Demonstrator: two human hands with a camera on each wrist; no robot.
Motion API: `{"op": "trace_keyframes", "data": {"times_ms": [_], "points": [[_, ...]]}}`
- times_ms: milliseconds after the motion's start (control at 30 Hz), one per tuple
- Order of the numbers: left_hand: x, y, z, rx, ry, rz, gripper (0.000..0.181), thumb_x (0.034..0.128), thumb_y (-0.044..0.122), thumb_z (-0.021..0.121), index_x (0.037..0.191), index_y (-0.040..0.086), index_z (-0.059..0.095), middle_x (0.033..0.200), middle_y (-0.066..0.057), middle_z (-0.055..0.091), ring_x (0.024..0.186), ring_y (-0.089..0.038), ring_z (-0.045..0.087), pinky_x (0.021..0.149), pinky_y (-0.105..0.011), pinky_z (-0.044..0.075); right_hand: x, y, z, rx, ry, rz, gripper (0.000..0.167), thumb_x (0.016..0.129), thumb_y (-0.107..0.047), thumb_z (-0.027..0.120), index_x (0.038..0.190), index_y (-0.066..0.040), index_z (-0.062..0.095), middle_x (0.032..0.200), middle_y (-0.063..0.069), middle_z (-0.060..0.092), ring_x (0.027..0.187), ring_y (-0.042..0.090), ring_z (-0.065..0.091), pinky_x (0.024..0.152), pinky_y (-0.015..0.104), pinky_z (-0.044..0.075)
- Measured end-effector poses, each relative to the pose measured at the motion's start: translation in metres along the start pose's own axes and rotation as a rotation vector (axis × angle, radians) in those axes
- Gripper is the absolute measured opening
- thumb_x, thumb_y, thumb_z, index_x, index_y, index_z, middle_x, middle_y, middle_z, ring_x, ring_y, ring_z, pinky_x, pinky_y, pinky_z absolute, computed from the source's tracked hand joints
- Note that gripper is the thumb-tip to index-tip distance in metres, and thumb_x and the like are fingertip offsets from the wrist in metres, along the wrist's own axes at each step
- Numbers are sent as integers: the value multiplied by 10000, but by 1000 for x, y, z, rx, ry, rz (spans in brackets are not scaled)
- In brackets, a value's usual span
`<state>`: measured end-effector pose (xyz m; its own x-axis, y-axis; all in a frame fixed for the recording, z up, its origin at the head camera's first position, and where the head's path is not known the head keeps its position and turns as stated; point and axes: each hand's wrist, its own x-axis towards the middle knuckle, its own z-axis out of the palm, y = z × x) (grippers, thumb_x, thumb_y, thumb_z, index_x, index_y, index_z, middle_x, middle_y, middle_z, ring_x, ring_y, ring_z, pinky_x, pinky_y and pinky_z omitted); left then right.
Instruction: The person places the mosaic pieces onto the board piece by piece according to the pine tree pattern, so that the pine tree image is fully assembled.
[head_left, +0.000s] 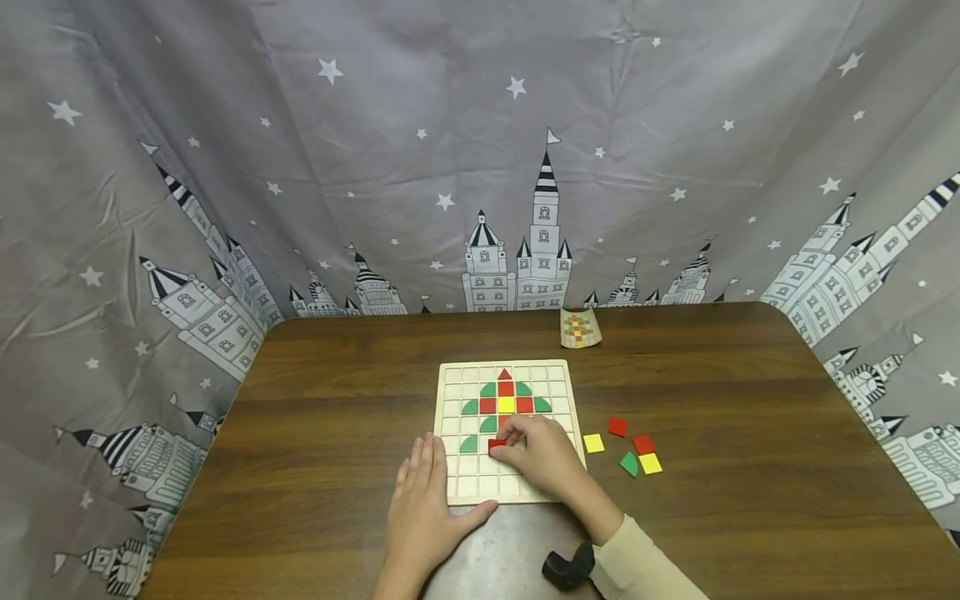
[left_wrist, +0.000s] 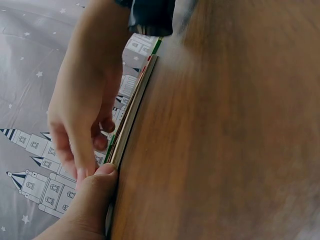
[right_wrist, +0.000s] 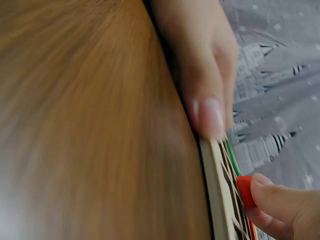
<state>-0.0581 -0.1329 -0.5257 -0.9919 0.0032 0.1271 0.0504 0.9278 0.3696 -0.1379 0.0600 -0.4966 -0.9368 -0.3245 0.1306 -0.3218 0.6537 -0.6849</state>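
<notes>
A pale wooden grid board [head_left: 467, 486] lies on the table, with red, green and yellow tiles set in its squares as a tree-like pattern. My right hand [head_left: 546, 457] pinches a red square tile [head_left: 495, 447] between thumb and fingers over a lower row, right of a green quarter-round tile [head_left: 468, 444]. In the right wrist view that red tile appears tilted at the board's surface. Along the board's left side and front corner rests my left hand [head_left: 426, 510], fingers straight and thumb spread at the near edge. The right hand hides some squares beneath it.
Right of the board lie loose tiles: a yellow square [head_left: 593, 443], two red squares, another yellow square [head_left: 650, 463] and a green quarter-round [head_left: 629, 464]. A curled pattern card [head_left: 580, 328] sits at the table's back edge. A grey castle-print curtain [head_left: 420, 167] hangs behind.
</notes>
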Motion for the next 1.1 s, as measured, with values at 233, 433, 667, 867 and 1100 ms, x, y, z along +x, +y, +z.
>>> {"op": "trace_keyframes", "data": {"times_ms": [233,433,667,867,1100], "points": [[0,0,1,-2,7,7,1229,709,836,613,1538,-15,299,1618,-176,286,1523,-327,242,1212,-521,259,8,-7,12,-53,50,-13,128,815,-321,812,806,-278,691,704,-195,619,750,52,573,786,320,449],[0,0,1,6,6,7,1236,707,843,605,1537,-20,298,1619,-177,283,1523,-328,240,1214,-520,256,7,-8,9,-93,23,-52,109,827,-319,799,885,-243,747,856,-127,660,882,110,617,818,354,480],[0,-1,1,8,0,7,1240,706,847,602,1535,-25,299,1619,-184,277,1523,-334,238,1216,-521,255,7,-8,8,-161,25,-99,159,829,-346,791,914,-213,775,920,-82,682,913,145,617,808,349,500],[0,0,0,6,-6,-1,1240,703,840,612,1538,-21,294,1623,-175,273,1526,-330,230,1218,-515,246,8,-6,11,-197,31,-123,154,833,-355,788,886,-211,794,880,-83,677,834,121,574,739,300,473],[0,1,-1,-1,-9,-2,1230,706,829,621,1535,-23,301,1623,-176,274,1526,-330,232,1216,-518,250,3,-6,9,-243,24,-165,154,840,-321,787,944,-213,823,880,-91,667,811,100,523,685,247,440]]}}
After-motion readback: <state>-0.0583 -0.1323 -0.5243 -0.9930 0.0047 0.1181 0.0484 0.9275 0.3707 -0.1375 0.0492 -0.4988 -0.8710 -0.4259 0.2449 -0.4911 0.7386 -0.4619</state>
